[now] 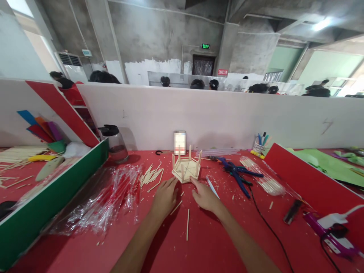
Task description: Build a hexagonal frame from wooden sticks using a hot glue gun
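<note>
A small hexagonal frame of pale wooden sticks stands on the red table, with upright posts at its corners. My left hand is at its lower left corner, fingers stretched forward and close to the base; the fingertips are partly hidden. On the other side, my right hand reaches its extended index finger to the front right edge of the base, the other fingers bent. Between my hands lie a loose stick and a shorter stick piece. A phone with a blurred screen leans upright behind the frame.
Loose short sticks and a plastic bag lie left, near a glass jug. Right are a blue glue gun with pliers, a white blade-like strip, bagged sticks and a purple power strip. Low partitions flank the table.
</note>
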Available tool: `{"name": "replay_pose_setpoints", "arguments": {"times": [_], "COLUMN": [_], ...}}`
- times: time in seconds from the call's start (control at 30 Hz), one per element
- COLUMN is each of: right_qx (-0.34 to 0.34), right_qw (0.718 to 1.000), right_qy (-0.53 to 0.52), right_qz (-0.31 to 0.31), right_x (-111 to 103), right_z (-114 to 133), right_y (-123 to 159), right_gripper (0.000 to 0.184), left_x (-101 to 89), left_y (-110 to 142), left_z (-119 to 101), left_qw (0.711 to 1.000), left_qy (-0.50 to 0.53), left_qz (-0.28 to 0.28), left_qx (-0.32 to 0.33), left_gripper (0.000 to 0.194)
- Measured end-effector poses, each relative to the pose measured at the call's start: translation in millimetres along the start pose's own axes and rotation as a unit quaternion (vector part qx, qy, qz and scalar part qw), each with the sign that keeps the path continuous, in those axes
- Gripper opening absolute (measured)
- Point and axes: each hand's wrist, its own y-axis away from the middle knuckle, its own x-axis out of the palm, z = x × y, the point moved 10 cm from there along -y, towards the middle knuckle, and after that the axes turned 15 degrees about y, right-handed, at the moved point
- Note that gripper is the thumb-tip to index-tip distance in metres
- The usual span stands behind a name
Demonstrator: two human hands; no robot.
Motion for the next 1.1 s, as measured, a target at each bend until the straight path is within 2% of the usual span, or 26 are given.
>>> {"name": "replay_pose_setpoints", "arguments": {"times": [0.17,0.33,0.8,1.1], "right_qx": [0.003,0.008,0.025,0.009], "right_qw": [1.0,1.0,0.999,0.997], "right_qy": [0.007,0.004,-0.019,-0.073], "right_qz": [0.009,0.009,0.015,0.025], "right_x": [2,2,6,12], "right_z": [3,2,-2,-1], "right_y": [-3,-3,-4,-4], "right_gripper": [0.065,0.062,0.064,0.066], "left_x": [14.2,22.8,28.4,27.7], "left_y": [2,4,3,4], "left_z": [5,10,13,13], "left_qw": [0.999,0.999,0.998,0.999], "left_qy": [-0.042,-0.039,-0.035,-0.023], "left_qz": [0.02,0.023,0.037,0.032], "left_qx": [0.023,0.03,0.032,0.021], "left_gripper": [0.042,0.042,0.048,0.05]}}
